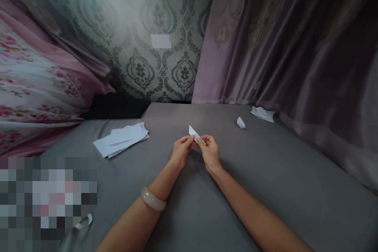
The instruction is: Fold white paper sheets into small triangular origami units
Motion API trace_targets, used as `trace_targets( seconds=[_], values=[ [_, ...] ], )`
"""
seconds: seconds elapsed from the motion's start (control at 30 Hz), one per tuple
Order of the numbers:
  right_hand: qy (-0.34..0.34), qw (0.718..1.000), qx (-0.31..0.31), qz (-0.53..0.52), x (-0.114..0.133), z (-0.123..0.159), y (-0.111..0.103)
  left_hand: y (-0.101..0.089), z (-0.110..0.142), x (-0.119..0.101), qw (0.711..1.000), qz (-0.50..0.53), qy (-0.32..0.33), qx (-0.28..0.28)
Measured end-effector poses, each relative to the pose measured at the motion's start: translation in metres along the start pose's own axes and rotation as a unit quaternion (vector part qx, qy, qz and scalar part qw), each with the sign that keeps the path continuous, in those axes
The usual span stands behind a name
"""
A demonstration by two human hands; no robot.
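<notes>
Between my two hands is a small folded piece of white paper [193, 131], its pointed corner sticking up above my thumbs. My left hand [181, 149] pinches its left lower part between thumb and fingers; a pale bangle [152, 200] circles that forearm. On the other side, my right hand [210, 150] grips the paper's right edge with the thumb on top. My fingers cover the lower part of the fold. Both hands are held over the grey sheet [189, 216], near its middle.
Left of my hands lies a stack of white paper sheets [122, 139]. To the right are a curled paper piece [241, 123] and a small pile of papers [262, 114]. A folded black cloth [116, 106] lies at the back left. Curtains [236, 39] hang on both sides.
</notes>
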State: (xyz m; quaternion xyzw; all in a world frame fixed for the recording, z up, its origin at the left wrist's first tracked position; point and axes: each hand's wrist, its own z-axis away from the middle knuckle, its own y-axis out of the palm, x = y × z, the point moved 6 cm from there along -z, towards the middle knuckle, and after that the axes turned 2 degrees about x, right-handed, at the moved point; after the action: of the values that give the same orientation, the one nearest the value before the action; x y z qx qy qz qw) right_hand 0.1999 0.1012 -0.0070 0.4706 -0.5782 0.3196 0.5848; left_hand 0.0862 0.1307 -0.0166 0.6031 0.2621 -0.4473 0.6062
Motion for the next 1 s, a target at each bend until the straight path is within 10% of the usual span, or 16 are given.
trace_targets(
  seconds=[1.0],
  values=[
    [0.155,0.968,0.184,0.067,0.001,0.02,0.009,-0.01,0.002,-0.014,0.995,-0.028,0.1,-0.012]
  ],
)
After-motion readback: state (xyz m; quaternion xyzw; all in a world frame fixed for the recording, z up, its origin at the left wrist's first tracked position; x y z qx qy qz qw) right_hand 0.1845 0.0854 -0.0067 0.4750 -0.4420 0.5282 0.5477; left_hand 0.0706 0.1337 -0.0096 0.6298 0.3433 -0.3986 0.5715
